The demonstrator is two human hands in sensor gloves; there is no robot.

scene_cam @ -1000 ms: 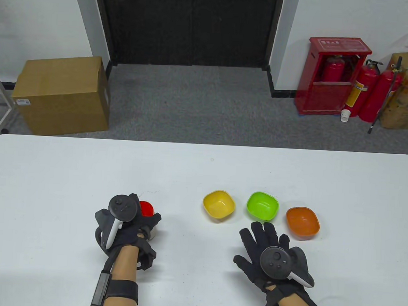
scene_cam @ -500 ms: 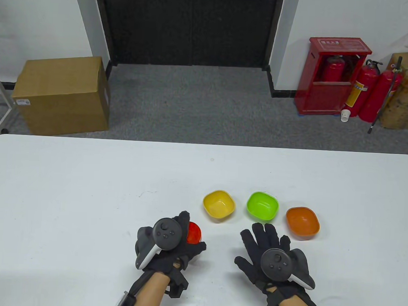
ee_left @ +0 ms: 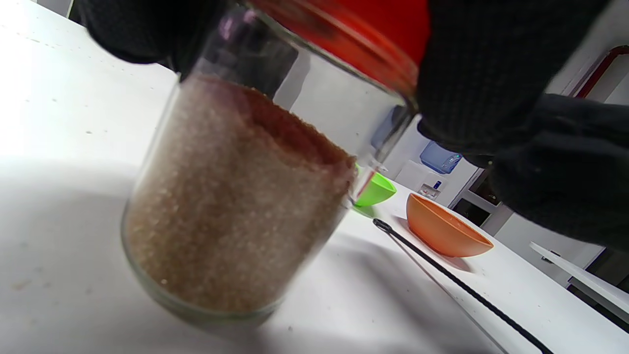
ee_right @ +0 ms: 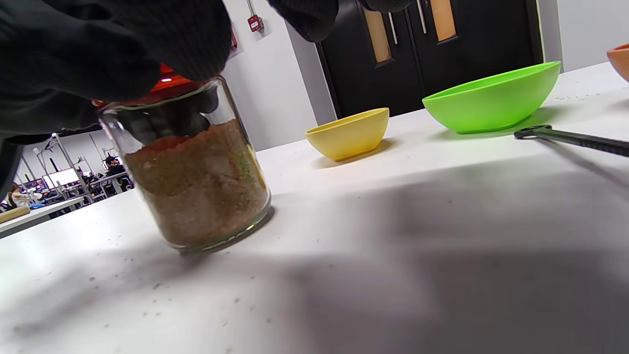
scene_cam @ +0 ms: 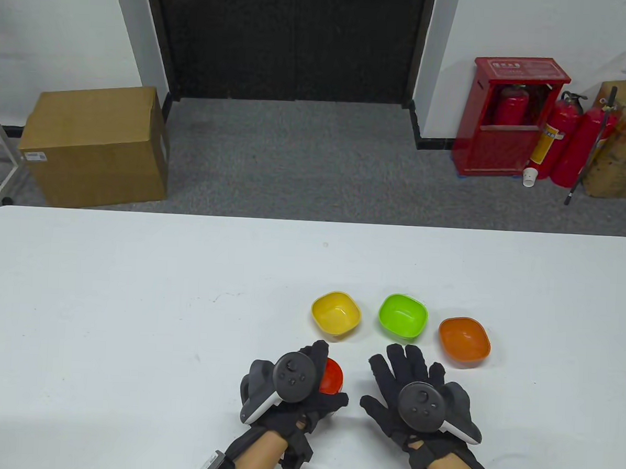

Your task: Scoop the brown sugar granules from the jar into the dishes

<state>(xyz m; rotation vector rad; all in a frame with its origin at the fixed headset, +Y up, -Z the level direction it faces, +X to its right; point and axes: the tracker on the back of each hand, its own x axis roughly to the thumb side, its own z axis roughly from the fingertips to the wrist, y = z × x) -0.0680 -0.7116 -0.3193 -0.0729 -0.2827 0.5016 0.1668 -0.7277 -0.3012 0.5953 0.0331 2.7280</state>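
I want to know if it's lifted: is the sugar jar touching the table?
Touching. The right wrist view shows the jar tilted, one bottom edge resting on the table.

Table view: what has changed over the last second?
The left hand, gripping the jar by its red lid, carried it rightward and nearer, ending beside the right hand. The right hand stayed flat on the table; the three dishes did not move.

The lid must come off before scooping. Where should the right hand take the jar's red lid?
Take the red lid by its round rim, from above and its right. The left hand grips the glass jar under the lid and covers its left part; the right part lies bare, facing the right hand.
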